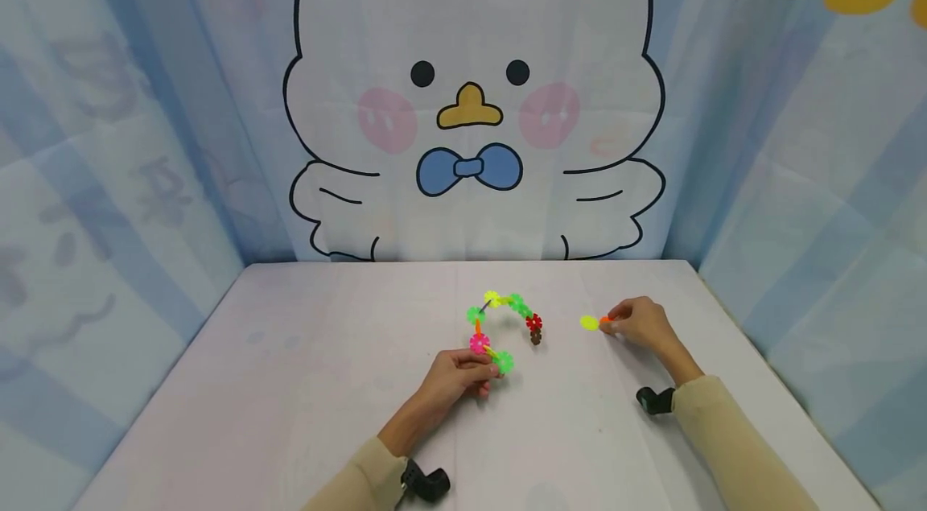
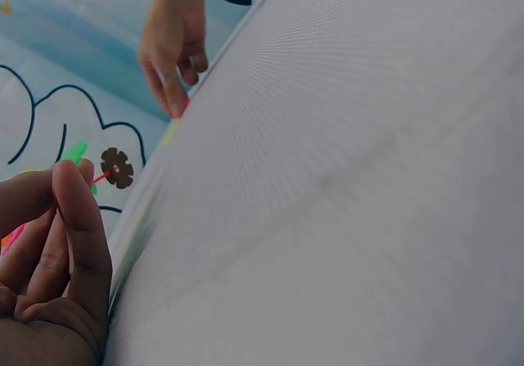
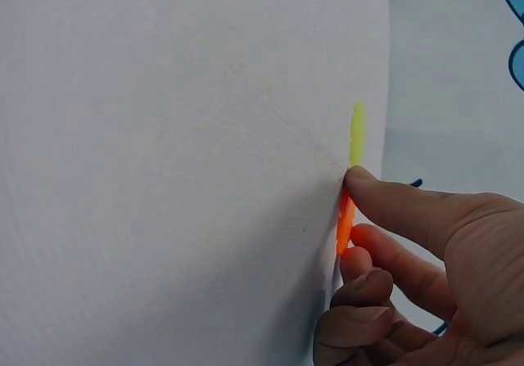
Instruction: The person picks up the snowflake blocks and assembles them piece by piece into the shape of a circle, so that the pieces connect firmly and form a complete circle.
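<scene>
My left hand (image 1: 452,378) pinches the near end of a curved chain of plastic snowflake discs, beside a pink disc (image 1: 479,343) and a green disc (image 1: 504,362). From there the chain arcs away through green and yellow discs to a red disc (image 1: 533,322) and a brown disc (image 2: 117,169). Farther right, my right hand (image 1: 640,322) pinches an orange disc (image 3: 345,223) between thumb and fingers, low over the table. A yellow disc (image 3: 358,133) adjoins the orange one, seen edge-on in the right wrist view; whether the two interlock I cannot tell.
A white-covered table (image 1: 290,382) lies under both hands. Behind it hangs a curtain (image 1: 471,221) printed with a cartoon bird, and patterned curtains close off both sides. Each wrist carries a small black camera mount (image 1: 427,485).
</scene>
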Demonstrator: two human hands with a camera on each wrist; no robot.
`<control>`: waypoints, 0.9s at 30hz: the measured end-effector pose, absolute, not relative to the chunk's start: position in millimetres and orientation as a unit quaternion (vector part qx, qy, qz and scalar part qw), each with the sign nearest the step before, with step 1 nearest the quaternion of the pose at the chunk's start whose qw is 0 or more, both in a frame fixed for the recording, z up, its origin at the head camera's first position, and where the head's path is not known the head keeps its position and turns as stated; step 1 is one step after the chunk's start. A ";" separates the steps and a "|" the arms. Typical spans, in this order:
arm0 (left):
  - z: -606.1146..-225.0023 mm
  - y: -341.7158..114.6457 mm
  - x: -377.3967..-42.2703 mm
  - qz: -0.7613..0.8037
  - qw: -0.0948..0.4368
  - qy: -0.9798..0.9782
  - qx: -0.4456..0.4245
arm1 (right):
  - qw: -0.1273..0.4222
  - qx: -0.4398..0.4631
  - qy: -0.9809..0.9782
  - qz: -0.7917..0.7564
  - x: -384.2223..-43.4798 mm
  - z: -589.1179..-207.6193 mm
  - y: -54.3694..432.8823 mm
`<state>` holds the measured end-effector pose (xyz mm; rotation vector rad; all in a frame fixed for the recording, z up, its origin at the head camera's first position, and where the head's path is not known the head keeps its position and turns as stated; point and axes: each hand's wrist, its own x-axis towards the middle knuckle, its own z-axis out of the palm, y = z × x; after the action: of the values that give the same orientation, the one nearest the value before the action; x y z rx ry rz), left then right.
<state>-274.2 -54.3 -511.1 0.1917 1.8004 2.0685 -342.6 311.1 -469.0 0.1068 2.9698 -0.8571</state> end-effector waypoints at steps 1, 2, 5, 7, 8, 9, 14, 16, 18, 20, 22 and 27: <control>-511.2 -54.2 -274.1 0.737 0.195 0.643 0.070 | 0.025 0.037 0.960 -0.277 -342.6 -469.8 311.3; -511.1 -54.2 -273.9 0.736 0.195 0.645 0.071 | 0.024 0.039 0.960 -0.277 -342.7 -470.6 311.5; -511.0 -54.5 -273.6 0.734 0.194 0.646 0.074 | 0.020 0.041 0.960 -0.277 -343.2 -472.2 311.8; -510.9 -54.8 -273.4 0.733 0.194 0.647 0.077 | 0.020 0.042 0.959 -0.278 -343.7 -473.0 311.8; -511.0 -54.9 -273.3 0.733 0.193 0.647 0.077 | 0.020 0.042 0.959 -0.279 -343.9 -473.2 311.8; -511.0 -54.9 -273.2 0.734 0.193 0.646 0.077 | 0.021 0.043 0.959 -0.280 -344.1 -473.4 311.7; -511.4 -54.7 -273.2 0.736 0.194 0.644 0.075 | 0.025 0.051 0.957 -0.284 -345.1 -474.2 311.6; -511.4 -54.5 -273.5 0.737 0.193 0.643 0.075 | 0.026 0.053 0.957 -0.284 -345.3 -474.2 311.6; -511.5 -54.3 -273.4 0.736 0.193 0.645 0.075 | 0.024 0.056 0.957 -0.285 -344.9 -474.0 311.7; -511.3 -54.0 -273.0 0.735 0.192 0.645 0.075 | 0.019 0.060 0.956 -0.286 -343.9 -473.4 312.2; -511.1 -53.3 -272.5 0.736 0.193 0.645 0.074 | 0.014 0.065 0.956 -0.286 -341.6 -472.1 312.6; -510.0 -53.0 -272.3 0.737 0.194 0.643 0.068 | 0.008 0.068 0.954 -0.291 -336.1 -467.7 314.8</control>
<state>-272.3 -53.0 -510.0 0.1907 1.8039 2.0681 -336.1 314.8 -467.7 0.2124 2.9833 -0.9110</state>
